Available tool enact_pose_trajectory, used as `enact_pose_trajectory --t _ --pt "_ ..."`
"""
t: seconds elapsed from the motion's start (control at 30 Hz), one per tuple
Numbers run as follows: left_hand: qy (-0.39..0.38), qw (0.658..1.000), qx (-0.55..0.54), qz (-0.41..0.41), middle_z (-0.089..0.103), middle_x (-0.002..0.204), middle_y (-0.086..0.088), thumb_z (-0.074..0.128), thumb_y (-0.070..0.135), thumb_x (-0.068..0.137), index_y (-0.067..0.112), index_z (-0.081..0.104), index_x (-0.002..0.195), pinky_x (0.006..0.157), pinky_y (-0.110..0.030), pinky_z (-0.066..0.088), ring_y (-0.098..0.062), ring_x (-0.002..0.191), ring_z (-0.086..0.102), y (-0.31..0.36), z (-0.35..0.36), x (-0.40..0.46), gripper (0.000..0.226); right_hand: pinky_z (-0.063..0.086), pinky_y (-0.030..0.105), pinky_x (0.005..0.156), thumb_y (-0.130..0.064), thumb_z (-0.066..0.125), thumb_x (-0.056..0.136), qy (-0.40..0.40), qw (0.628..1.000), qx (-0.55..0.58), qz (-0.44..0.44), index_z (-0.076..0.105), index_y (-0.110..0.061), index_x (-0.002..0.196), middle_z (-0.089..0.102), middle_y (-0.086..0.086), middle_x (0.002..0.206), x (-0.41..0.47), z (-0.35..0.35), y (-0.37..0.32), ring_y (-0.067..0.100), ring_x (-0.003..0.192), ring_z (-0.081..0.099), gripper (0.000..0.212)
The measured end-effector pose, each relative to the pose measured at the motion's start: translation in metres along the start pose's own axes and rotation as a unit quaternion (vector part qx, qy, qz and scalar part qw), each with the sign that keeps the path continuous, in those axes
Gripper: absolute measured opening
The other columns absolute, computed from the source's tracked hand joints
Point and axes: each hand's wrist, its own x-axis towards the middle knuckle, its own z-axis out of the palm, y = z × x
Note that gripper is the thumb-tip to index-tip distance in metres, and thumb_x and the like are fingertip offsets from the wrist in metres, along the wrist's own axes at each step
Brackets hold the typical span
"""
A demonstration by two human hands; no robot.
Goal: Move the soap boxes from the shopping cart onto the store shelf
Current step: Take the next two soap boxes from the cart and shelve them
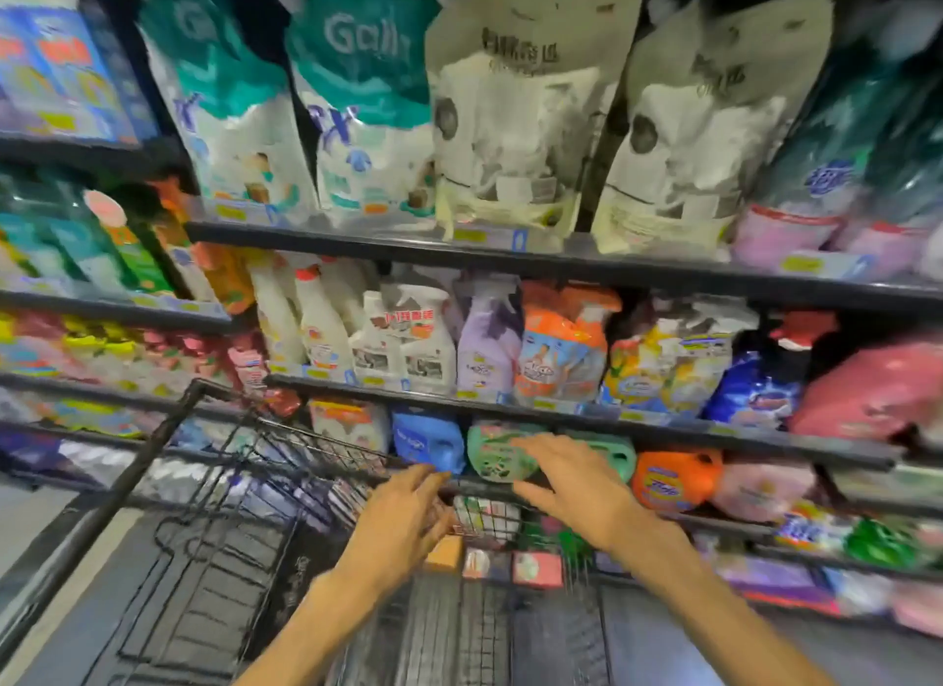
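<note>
Both hands reaching forward over shopping cart (214, 481), empty, fingers spread. Left hand (408, 517) hovering above small soap boxes (515, 565) lying low in cart's far corner, by wire wall. Right hand (566, 481) stretching past cart rim toward green jug (492, 453) on store shelf (561, 425). Frame blurring, contact unclear. Judging step: reaching for boxes. Advice: dropping one hand straight into corner, pinching box by long sides, lifting clear of wire before swinging toward shelf gap.
</note>
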Motion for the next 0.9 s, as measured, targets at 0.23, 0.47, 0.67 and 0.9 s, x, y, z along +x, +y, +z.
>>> enact_pose_trajectory --t 0.23,0.47,0.67,0.9 --pt "-0.119 0.991 -0.051 0.018 0.064 0.121 -0.005 0.064 0.036 0.091 0.016 0.061 0.128 0.081 -0.037 0.054 -0.029 0.105 0.065 -0.037 0.127 0.03 0.042 0.041 0.035 0.1 -0.047 0.055 0.094 -0.091 0.985 0.045 0.14 0.043 -0.028 0.146 0.054 0.0 0.14 -0.02 0.105 0.047 0.024 0.127 0.053 0.056" --pt "-0.189 0.977 -0.091 -0.035 0.065 0.112 0.003 0.055 0.027 0.09 0.025 0.061 0.116 0.087 -0.037 0.054 -0.031 0.112 0.062 -0.065 0.285 0.046 0.027 0.045 0.016 0.091 -0.037 0.056 0.097 -0.154 0.955 0.11 0.229 0.049 -0.025 0.137 0.052 -0.008 0.13 -0.03 0.237 0.079 0.017 0.122 0.054 0.042" --pt "-0.229 0.973 0.021 -0.034 0.047 0.149 -0.007 0.061 0.008 0.086 0.021 0.049 0.141 0.112 -0.04 0.032 -0.03 0.139 0.04 -0.086 0.391 0.094 0.058 0.042 0.032 0.099 -0.038 0.058 0.095 -0.21 0.944 0.091 0.238 0.039 -0.029 0.145 0.056 -0.001 0.135 -0.021 0.325 0.109 0.02 0.125 0.052 0.054" --pt "-0.27 0.951 0.145 0.035 0.052 0.138 -0.004 0.06 0.024 0.093 0.023 0.055 0.128 0.111 -0.044 0.026 -0.024 0.126 0.042 -0.117 0.47 0.115 0.036 0.045 0.027 0.094 -0.044 0.053 0.098 -0.189 0.952 0.086 0.223 0.04 -0.035 0.145 0.053 -0.012 0.139 -0.019 0.374 0.129 0.012 0.124 0.052 0.05"
